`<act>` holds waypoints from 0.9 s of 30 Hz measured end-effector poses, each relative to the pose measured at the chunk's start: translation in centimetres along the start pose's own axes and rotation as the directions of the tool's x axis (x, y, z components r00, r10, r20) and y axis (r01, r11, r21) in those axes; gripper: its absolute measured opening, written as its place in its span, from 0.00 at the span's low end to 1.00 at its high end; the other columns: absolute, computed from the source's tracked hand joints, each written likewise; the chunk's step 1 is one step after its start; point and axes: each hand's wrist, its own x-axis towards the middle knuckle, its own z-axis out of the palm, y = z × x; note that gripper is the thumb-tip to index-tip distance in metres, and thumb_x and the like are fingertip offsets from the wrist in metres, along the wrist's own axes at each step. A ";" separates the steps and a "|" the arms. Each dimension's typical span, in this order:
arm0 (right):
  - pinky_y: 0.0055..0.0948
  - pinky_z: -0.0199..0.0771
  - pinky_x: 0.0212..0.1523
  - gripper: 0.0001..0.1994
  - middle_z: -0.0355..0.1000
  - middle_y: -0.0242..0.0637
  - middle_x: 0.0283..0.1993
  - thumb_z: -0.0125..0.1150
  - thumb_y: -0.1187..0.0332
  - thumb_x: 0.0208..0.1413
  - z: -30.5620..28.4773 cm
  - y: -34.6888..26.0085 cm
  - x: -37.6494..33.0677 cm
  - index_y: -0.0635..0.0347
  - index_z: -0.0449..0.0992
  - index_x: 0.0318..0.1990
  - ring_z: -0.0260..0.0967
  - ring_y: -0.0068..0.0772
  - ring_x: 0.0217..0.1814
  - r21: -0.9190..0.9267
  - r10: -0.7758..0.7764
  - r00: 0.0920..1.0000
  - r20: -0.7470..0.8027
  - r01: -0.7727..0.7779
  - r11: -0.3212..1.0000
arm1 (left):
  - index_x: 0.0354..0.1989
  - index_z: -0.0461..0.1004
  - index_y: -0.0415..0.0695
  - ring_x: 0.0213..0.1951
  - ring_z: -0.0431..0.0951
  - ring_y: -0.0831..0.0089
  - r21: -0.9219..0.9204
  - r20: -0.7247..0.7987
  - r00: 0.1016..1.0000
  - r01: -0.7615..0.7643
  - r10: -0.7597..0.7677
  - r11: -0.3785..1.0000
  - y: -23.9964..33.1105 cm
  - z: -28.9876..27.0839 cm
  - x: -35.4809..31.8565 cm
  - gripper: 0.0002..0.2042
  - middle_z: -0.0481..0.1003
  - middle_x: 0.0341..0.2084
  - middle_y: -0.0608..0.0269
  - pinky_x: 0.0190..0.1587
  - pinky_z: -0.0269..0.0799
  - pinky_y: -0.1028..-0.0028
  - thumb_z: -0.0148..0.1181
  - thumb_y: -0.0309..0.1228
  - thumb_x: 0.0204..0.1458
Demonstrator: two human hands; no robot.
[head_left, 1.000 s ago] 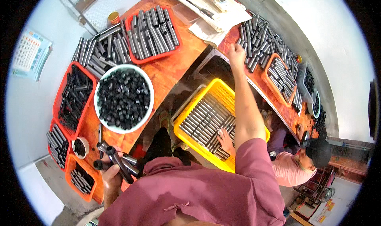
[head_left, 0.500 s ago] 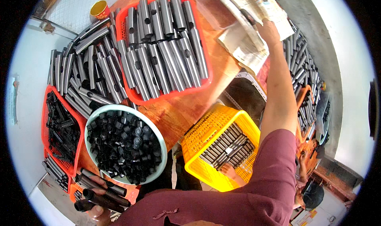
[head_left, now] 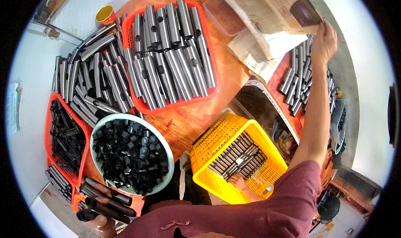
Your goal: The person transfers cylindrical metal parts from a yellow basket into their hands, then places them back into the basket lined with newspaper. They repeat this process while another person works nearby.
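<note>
At the upper right, my right hand (head_left: 325, 41) pinches the edge of a printed newspaper sheet (head_left: 288, 10), lifted and slanting over the table corner. More paper (head_left: 250, 56) lies beneath it. Low on the left, my left hand (head_left: 102, 225) is wrapped around several dark metal tubes (head_left: 110, 211), its fingers partly hidden among them. Beside that hand stands a pale green basin (head_left: 169, 154) heaped with small black plastic caps (head_left: 129, 154). A separate hand (head_left: 238, 181), whose owner I cannot make out, touches short tubes (head_left: 246, 154) inside a yellow crate (head_left: 223, 142).
A red basket (head_left: 163, 109) of steel tubes with holes stands on the wooden table (head_left: 179, 121). Loose tubes (head_left: 110, 77) pile left of it. Another red basket (head_left: 81, 177) holds black parts. A clear plastic tray (head_left: 219, 18) and a red-yellow cup (head_left: 105, 15) sit behind. More tubes (head_left: 300, 77) lie at right.
My right hand has moved right, drawing the newspaper sheet with it so that it spreads wider. More of the tubes at right now show. My left hand stays on its tubes.
</note>
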 end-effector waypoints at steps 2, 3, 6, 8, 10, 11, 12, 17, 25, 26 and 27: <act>0.29 0.69 0.50 0.11 0.74 0.40 0.45 0.53 0.69 0.60 -4.8 -1.7 -2.6 0.57 0.76 0.47 0.72 0.34 0.48 -0.009 -0.050 0.997 -0.058 0.050 0.999 | 0.30 0.77 0.42 0.40 0.68 0.63 0.052 -0.066 0.995 -0.066 0.069 0.997 0.4 0.6 -2.3 0.22 0.67 0.39 0.52 0.43 0.67 0.67 0.65 0.46 0.28; 0.29 0.69 0.50 0.11 0.74 0.41 0.45 0.54 0.74 0.59 -8.1 -2.5 -4.2 0.59 0.76 0.47 0.72 0.35 0.49 0.016 -0.062 0.997 -0.052 0.063 0.998 | 0.30 0.77 0.42 0.40 0.68 0.63 0.025 -0.027 0.996 -0.082 0.083 0.996 0.7 1.3 -2.8 0.23 0.67 0.39 0.52 0.43 0.67 0.67 0.66 0.46 0.28; 0.36 0.71 0.52 0.15 0.74 0.43 0.48 0.51 0.85 0.53 -20.3 -2.7 -9.2 0.64 0.76 0.47 0.72 0.42 0.51 -0.073 -0.296 0.950 0.094 0.304 0.950 | 0.32 0.78 0.40 0.41 0.68 0.63 -0.056 0.040 0.994 -0.103 0.106 0.993 0.3 2.2 -5.4 0.24 0.67 0.39 0.52 0.44 0.66 0.67 0.66 0.46 0.27; 0.37 0.72 0.51 0.16 0.74 0.48 0.46 0.50 0.87 0.51 -26.7 -3.0 -13.7 0.66 0.76 0.45 0.72 0.46 0.50 -0.028 -0.251 0.951 0.181 0.260 0.965 | 0.33 0.78 0.40 0.42 0.68 0.63 -0.106 0.114 0.987 -0.098 0.110 0.990 0.2 3.6 -6.5 0.24 0.68 0.40 0.51 0.45 0.66 0.67 0.66 0.46 0.28; 0.36 0.73 0.46 0.11 0.76 0.48 0.40 0.57 0.85 0.46 -31.7 -2.1 -18.5 0.69 0.76 0.39 0.74 0.45 0.42 0.019 -0.254 0.950 0.180 0.254 0.967 | 0.34 0.78 0.40 0.41 0.68 0.64 -0.091 0.170 0.973 -0.145 0.158 0.985 -1.1 3.2 -8.9 0.25 0.69 0.40 0.51 0.45 0.67 0.68 0.66 0.48 0.32; 0.36 0.73 0.46 0.11 0.76 0.47 0.40 0.57 0.86 0.46 -34.5 -1.7 -21.1 0.69 0.76 0.39 0.74 0.45 0.42 0.022 -0.189 0.955 0.229 0.189 0.982 | 0.34 0.78 0.40 0.41 0.68 0.64 -0.087 0.219 0.955 -0.183 0.198 0.979 -1.1 3.9 -9.8 0.25 0.69 0.40 0.50 0.45 0.67 0.68 0.66 0.48 0.33; 0.37 0.74 0.45 0.11 0.76 0.47 0.40 0.57 0.86 0.46 -37.1 -1.3 -23.6 0.69 0.76 0.39 0.74 0.45 0.42 0.021 -0.121 0.954 0.276 0.120 0.993 | 0.34 0.78 0.40 0.40 0.68 0.65 -0.084 0.269 0.934 -0.221 0.236 0.972 -0.9 4.8 -10.3 0.25 0.69 0.39 0.50 0.44 0.67 0.68 0.66 0.48 0.34; 0.35 0.74 0.45 0.09 0.76 0.45 0.42 0.57 0.82 0.46 -46.4 -0.1 -37.4 0.67 0.76 0.37 0.74 0.44 0.44 0.013 0.083 0.887 0.454 -0.100 0.995 | 0.39 0.76 0.42 0.40 0.67 0.63 -0.091 0.482 0.832 -0.266 0.276 0.960 -2.1 9.0 -14.4 0.24 0.66 0.42 0.47 0.44 0.67 0.64 0.63 0.48 0.37; 0.39 0.72 0.45 0.17 0.73 0.47 0.46 0.55 0.85 0.45 -54.4 1.4 -54.8 0.65 0.74 0.45 0.70 0.53 0.47 -0.006 0.265 0.610 0.747 -0.392 0.920 | 0.42 0.74 0.49 0.42 0.66 0.63 -0.003 0.725 0.652 -0.319 0.222 0.948 -5.5 13.3 -18.9 0.23 0.66 0.44 0.49 0.42 0.68 0.66 0.57 0.51 0.43; 0.41 0.72 0.45 0.17 0.72 0.48 0.46 0.56 0.84 0.45 -54.7 2.1 -58.1 0.65 0.74 0.46 0.70 0.54 0.47 -0.015 0.280 0.573 0.770 -0.422 0.906 | 0.42 0.74 0.49 0.42 0.66 0.63 -0.002 0.739 0.636 -0.330 0.223 0.944 -5.8 13.8 -19.3 0.23 0.66 0.44 0.49 0.42 0.68 0.66 0.57 0.51 0.43; 0.42 0.73 0.43 0.16 0.73 0.51 0.45 0.58 0.79 0.47 -54.4 2.4 -59.8 0.63 0.74 0.46 0.71 0.56 0.46 -0.015 0.308 0.500 0.810 -0.506 0.862 | 0.43 0.74 0.49 0.42 0.66 0.63 0.008 0.748 0.625 -0.343 0.222 0.939 -6.1 14.3 -19.8 0.23 0.66 0.44 0.49 0.42 0.68 0.66 0.57 0.51 0.43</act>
